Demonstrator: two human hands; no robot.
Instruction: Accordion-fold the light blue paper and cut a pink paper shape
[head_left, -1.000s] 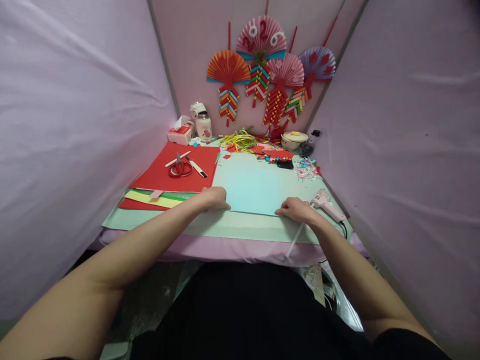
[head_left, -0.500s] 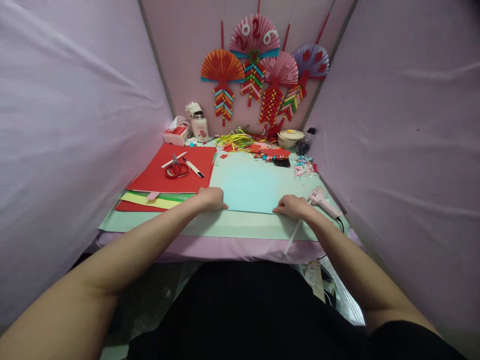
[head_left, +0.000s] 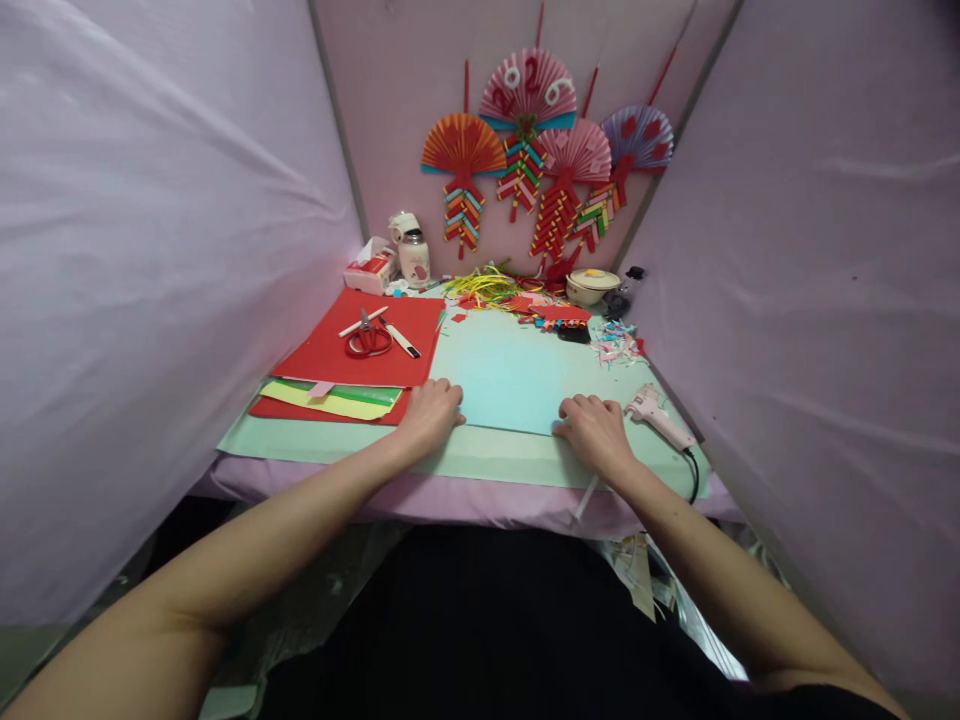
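- Head view, centre of the frame: a flat light-blue rectangular sheet, apparently paper [head_left: 512,390], is lying on a pale-green table covering [head_left: 517,458], its near edge running between the two hands.
- The bare left hand [head_left: 431,412] is resting at the sheet's near left corner, fingers curled narrow; whether thumb and fingers are pinching the edge or only pressing it, I cannot tell.
- The bare right hand [head_left: 596,430] is touching down at the near right corner, fingers bent likewise; its hold underneath is hidden too.
- Uneven pressure could be a problem: if one hand were pulling harder, the sheet might be skewing or creasing at a corner.
- Right of centre, a pale-pink plastic glue gun [head_left: 658,418] is lying with its nozzle end just beside the right hand; a sideways slip could be knocking it, or burning skin if it is hot, which is not visible.
- Left of centre, red-handled scissors [head_left: 367,340] and a slim white cutter-like tool [head_left: 401,338] are sitting on a large red sheet [head_left: 311,352]. The left hand is overlapping the corner of that pile, so a careless drag could be shifting the blades.
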